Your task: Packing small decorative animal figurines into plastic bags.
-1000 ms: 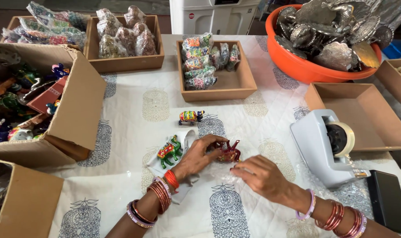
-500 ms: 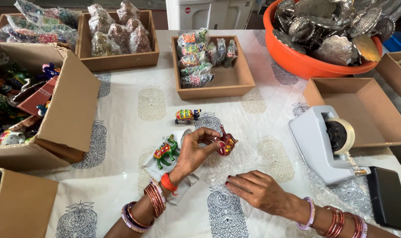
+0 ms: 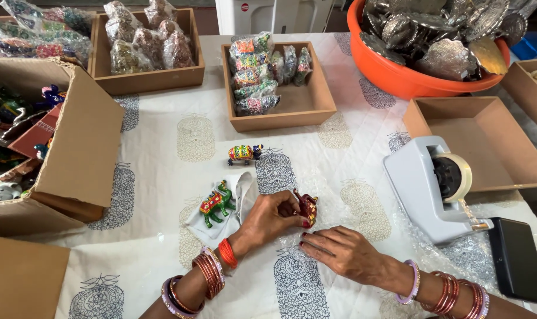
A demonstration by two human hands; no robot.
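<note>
The left hand (image 3: 271, 217) curls its fingers around a small dark red animal figurine (image 3: 308, 207), gripping it just above the clear bubble wrap (image 3: 316, 195) near the surface's front edge. The right hand (image 3: 339, 251) lies flat and loose on the wrap, holding nothing. Half a second ago the figurine was raised higher; now it sits lower, with both forearms angling in from the front edge

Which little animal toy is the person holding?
The dark red one, pinched by the left hand over bubble wrap. The green one and striped one lie untouched.
</note>
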